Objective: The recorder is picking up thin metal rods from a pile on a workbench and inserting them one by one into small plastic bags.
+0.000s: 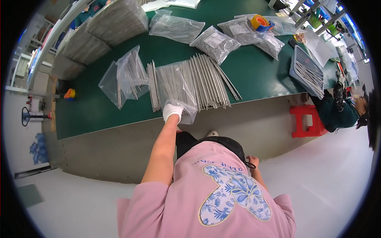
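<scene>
My left hand [173,111], in a white glove, is closed at the near end of a clear plastic bag [189,113]. The bag lies over part of a row of thin metal rods; its lower corner hangs past the table's front edge. More bare rods [208,81] lie side by side just to the right, a few of them splayed out at an angle. A narrow bundle of rods [153,87] sits to the left of the bag. My right hand [253,160], ungloved, hangs low beside my body, away from the table, fingers curled and nothing visible in them.
Left on the green table [83,115] are clear bags [131,73] with several rods. Filled bags [215,44] and tape rolls [262,23] lie behind. A blue-grey basket [305,71] of rods stands right, near a seated person [341,113] and a red stool [307,121]. Grey wrapped stacks [117,23] stand far left.
</scene>
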A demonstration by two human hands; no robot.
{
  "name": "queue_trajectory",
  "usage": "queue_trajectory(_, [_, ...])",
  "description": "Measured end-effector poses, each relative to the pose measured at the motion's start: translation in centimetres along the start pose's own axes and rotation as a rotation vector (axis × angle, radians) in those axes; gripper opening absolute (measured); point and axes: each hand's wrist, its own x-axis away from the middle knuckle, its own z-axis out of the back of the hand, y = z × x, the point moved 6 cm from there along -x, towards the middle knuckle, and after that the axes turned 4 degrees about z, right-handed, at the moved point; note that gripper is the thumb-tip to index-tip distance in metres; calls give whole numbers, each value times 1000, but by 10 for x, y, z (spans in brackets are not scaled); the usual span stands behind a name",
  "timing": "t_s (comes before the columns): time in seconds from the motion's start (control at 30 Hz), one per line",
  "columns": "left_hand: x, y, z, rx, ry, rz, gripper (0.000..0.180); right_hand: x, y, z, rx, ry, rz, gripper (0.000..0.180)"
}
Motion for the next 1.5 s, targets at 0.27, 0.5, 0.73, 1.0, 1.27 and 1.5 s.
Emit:
queue_trajectory(0.27, [0,-2,5,-18,-26,-89,37,6,25,7,26,11,-102,19])
queue_trajectory(0.5, [10,-8,6,132,-13,-203,36,40,41,13,-90,-34,-16,18])
queue_trajectory(0.73, [42,-48,-68,791,-506,128,11,64,-3,13,100,-61,-45,20])
queue_trajectory(1.0, [35,-48,-57,1106,-969,239,26,3,-7,23,236,-53,160,22])
queue_trajectory(1.27, [28,-47,-76,1356,-1304,223,33,20,-70,55,372,33,223,18])
queue_trajectory(1.5, [71,-91,-40,1020,-1017,85,39,16,-58,55,406,-16,167,20])
